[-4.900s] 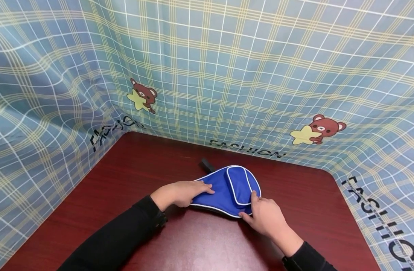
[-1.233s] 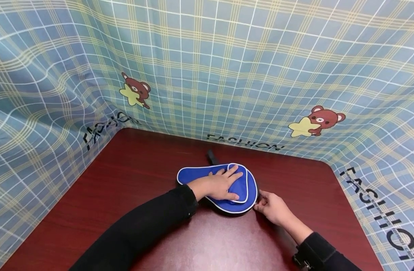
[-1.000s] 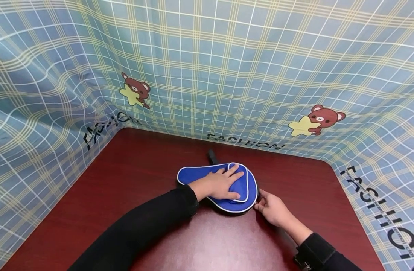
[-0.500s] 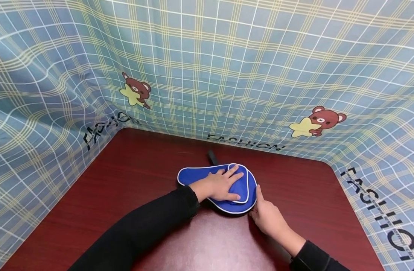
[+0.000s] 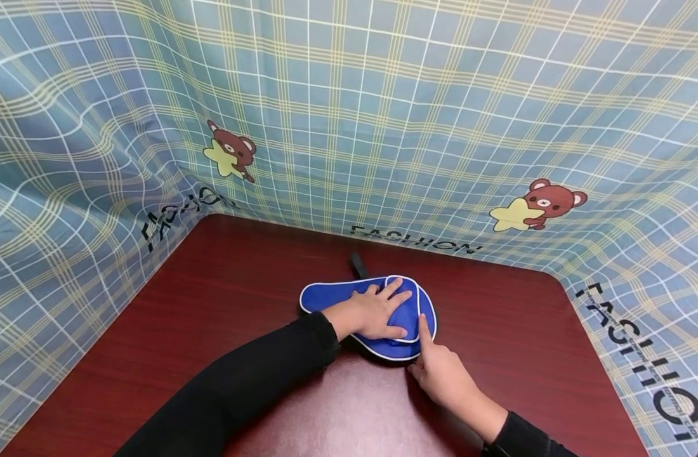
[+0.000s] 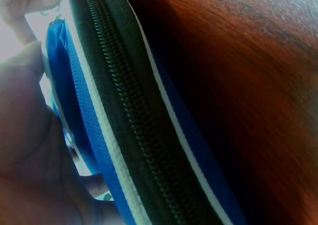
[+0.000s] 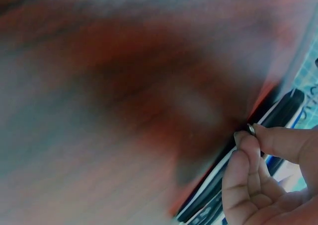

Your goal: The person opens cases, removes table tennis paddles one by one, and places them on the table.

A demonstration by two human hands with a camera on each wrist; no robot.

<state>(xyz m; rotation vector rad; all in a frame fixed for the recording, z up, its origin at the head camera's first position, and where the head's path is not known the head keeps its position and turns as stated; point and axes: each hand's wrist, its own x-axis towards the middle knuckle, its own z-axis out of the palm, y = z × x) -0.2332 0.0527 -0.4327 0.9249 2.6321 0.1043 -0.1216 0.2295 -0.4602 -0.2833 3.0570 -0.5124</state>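
Note:
A blue table tennis paddle case (image 5: 329, 297) with white piping lies on the table, its narrow end to the left. My left hand (image 5: 374, 315) rests on the raised front pocket (image 5: 407, 318) with spread fingers. At the near right edge of the rounded end, my right hand (image 5: 446, 374) pinches a small metal zipper pull (image 7: 251, 129) between thumb and fingers, its index finger stretched over the case's top in the head view. The black zipper (image 6: 131, 106) runs along the case's side, its teeth meshed where the left wrist view shows them. Inside the case nothing is visible.
A black strap (image 5: 357, 265) sticks out from the far side of the case. The dark red table (image 5: 240, 273) has rounded back corners. Plaid curtain (image 5: 360, 127) with bear prints encloses the table's back and sides.
My right hand has slid from the rounded right end toward me and left along the near edge. My left hand has moved from the narrow end onto the pocket, staying there this last second.

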